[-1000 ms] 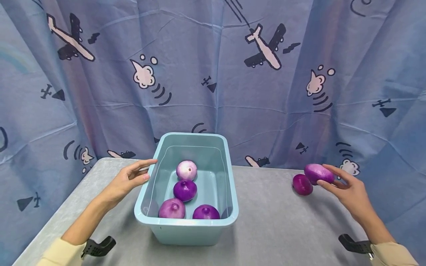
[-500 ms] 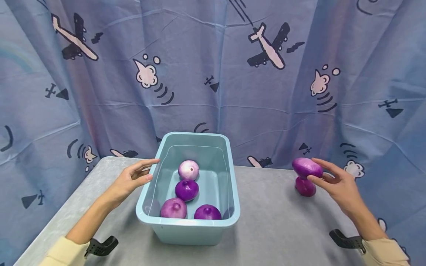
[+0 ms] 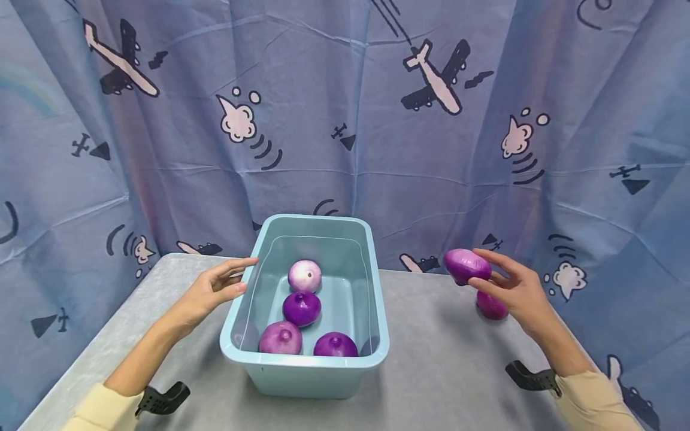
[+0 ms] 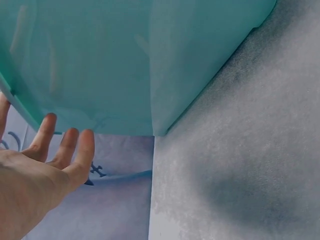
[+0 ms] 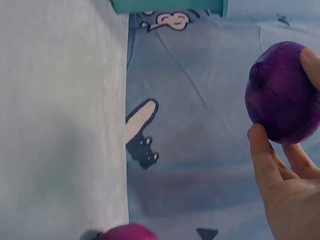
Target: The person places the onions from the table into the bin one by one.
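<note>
A purple onion (image 3: 466, 266) is pinched between the thumb and fingers of my right hand (image 3: 512, 287), held up off the table right of the blue bin (image 3: 304, 359). In the right wrist view the same onion (image 5: 280, 92) shows its stem end. Behind and below that hand a second, redder onion (image 3: 491, 305) sits on the table, partly hidden. My left hand (image 3: 212, 291) is at the bin's left rim, fingers loosely bent and fingertips at the edge. In the left wrist view its fingers (image 4: 86, 145) stand beside the bin's outer wall (image 4: 100, 75); contact is hard to tell.
Inside the bin lie several onions, among them a pale one (image 3: 304, 276) at the back and a dark one (image 3: 302, 308) in the middle. The grey tabletop (image 3: 426, 353) stretches between bin and right hand. A blue curtain (image 3: 302, 120) with airplane prints hangs behind the table.
My right hand has carried the purple onion leftward and slightly up, away from the redder onion, which stays on the table. My left hand keeps its place at the bin's rim.
</note>
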